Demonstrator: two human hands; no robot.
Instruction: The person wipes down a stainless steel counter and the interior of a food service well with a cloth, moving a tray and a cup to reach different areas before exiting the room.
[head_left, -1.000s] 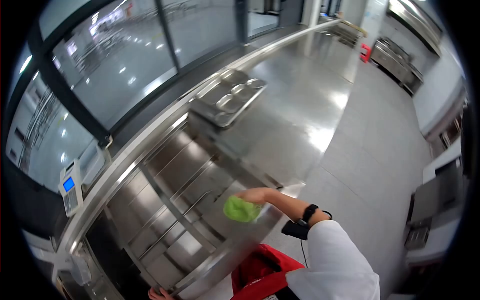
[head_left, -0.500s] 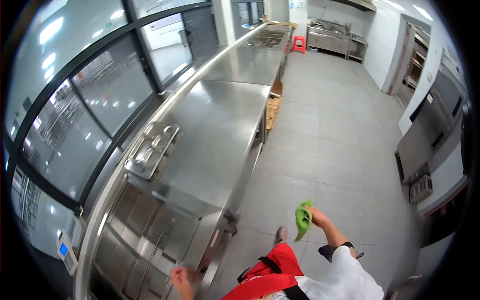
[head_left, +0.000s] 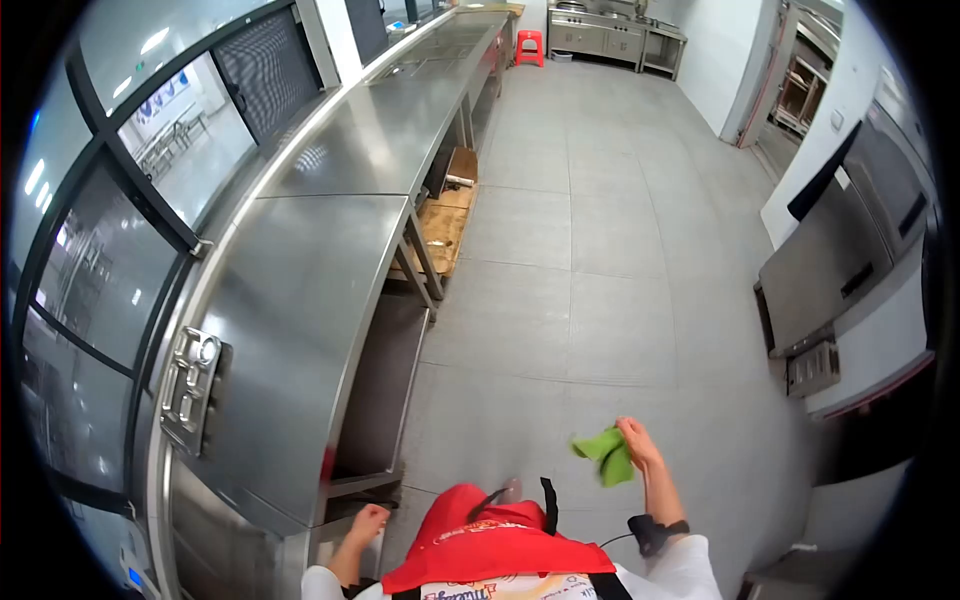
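Note:
A green cloth [head_left: 608, 458] hangs from my right hand [head_left: 636, 442], its fingers pinched on one edge, and it dangles over the grey floor. My left hand [head_left: 370, 523] is loosely curled with nothing visible in it, low beside the near corner of the steel counter [head_left: 300, 290]. On the counter's far left edge lies a compartmented metal tray [head_left: 190, 390], out of reach of both hands. Below me I see a red apron [head_left: 490, 530].
Steel counters run ahead on the left, with a low shelf holding a wooden board [head_left: 440, 230]. A red stool [head_left: 529, 48] and steel stoves [head_left: 600, 38] stand at the far end. A steel cabinet [head_left: 830, 265] lines the right wall. Grey tiled floor [head_left: 560, 290] stretches between.
I have moved forward along the counter, so the tray now appears lower and further left. The cloth stays in my right hand and has swung out leftwards. My left hand has shifted to the counter's corner.

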